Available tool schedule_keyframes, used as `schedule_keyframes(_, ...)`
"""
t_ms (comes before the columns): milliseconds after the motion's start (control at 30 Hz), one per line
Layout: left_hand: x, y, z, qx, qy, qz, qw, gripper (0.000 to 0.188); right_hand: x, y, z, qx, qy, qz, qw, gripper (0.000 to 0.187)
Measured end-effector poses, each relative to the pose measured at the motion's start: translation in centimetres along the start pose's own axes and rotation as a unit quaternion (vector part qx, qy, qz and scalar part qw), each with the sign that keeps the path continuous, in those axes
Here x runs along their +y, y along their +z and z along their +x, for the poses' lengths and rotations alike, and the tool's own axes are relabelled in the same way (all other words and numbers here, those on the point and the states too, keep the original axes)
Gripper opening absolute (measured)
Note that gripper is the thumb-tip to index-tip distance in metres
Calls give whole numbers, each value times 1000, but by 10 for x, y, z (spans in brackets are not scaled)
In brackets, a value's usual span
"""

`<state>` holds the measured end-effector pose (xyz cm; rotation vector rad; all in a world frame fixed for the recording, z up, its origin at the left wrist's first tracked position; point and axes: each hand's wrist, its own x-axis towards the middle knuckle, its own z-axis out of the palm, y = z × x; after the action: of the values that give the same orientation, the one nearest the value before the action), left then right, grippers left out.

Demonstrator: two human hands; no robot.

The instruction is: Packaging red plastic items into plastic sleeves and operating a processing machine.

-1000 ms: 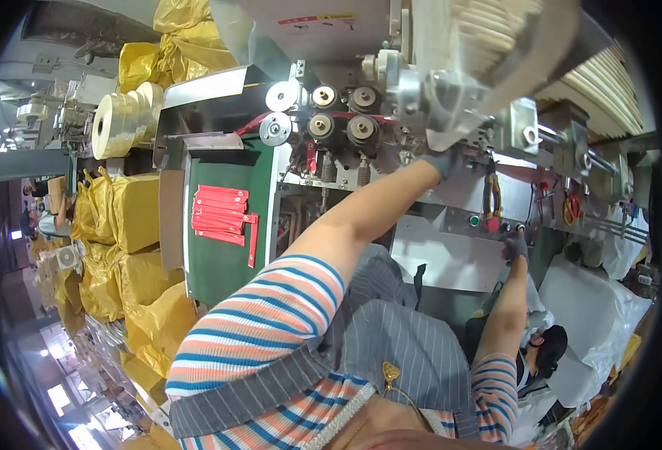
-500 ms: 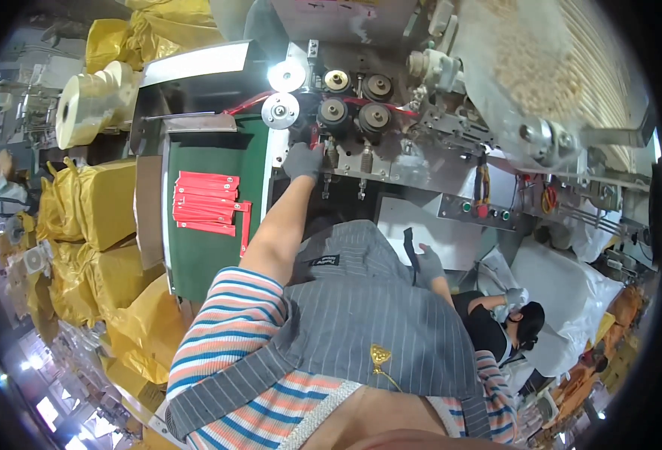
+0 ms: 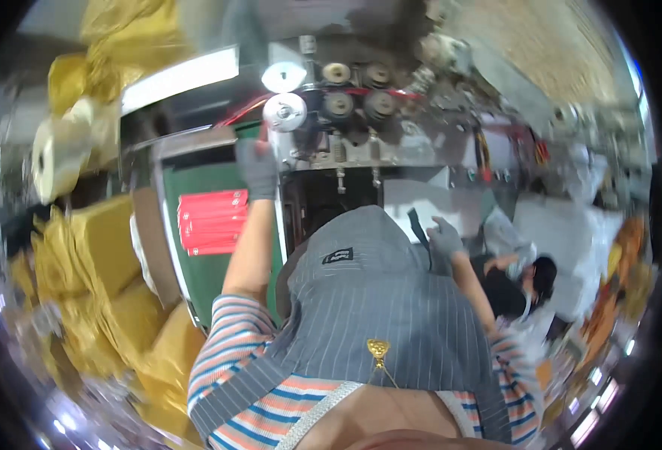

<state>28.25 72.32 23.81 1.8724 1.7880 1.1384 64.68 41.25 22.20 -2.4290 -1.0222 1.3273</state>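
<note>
My left hand (image 3: 257, 169), in a grey glove, is over the green belt (image 3: 205, 178), just below the metal rollers (image 3: 284, 112). It is blurred by motion; a bit of red shows at its fingertips, and I cannot tell whether it holds anything. Beside it on the belt lies a stack of flat red strips (image 3: 212, 223) with metal snaps. A red strip (image 3: 242, 112) runs in among the rollers. My right hand (image 3: 445, 236), gloved with bare fingertips, hovers by a white panel (image 3: 402, 196), its fingers apart. A dark strap (image 3: 419, 227) hangs close beside it.
Yellow-wrapped bundles (image 3: 110, 244) stand at the left, near large pale spools (image 3: 55, 161). Pliers (image 3: 483, 154) hang on the machine front at the right. A co-worker (image 3: 515, 285) sits at the right beside white sacks (image 3: 560, 232). A clear bag of small pale pieces (image 3: 530, 56) is at the far right.
My left hand has moved left, from below the black rollers to over the belt near the red stack. My right hand has risen slightly and moved right. The whole view has shifted a little.
</note>
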Motion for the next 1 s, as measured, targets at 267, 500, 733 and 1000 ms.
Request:
schedule_keyframes(267, -82, 24, 115, -378, 80, 164, 908, 32, -37, -11, 38, 97, -45, -101, 989, 54)
schedule_keyframes(500, -94, 28, 134, -475, 198, 146, 845, 37, -43, -64, 116, 188, 210, -51, 958, 67)
schedule_keyframes(733, -104, 43, 117, -540, 60, -10, 839, 35, -62, -81, 110, 139, 240, -119, 953, 72)
schedule_keyframes(1000, -73, 23, 137, -382, 132, 188, 895, 21, -63, -91, 99, 81, 280, -120, 949, 76)
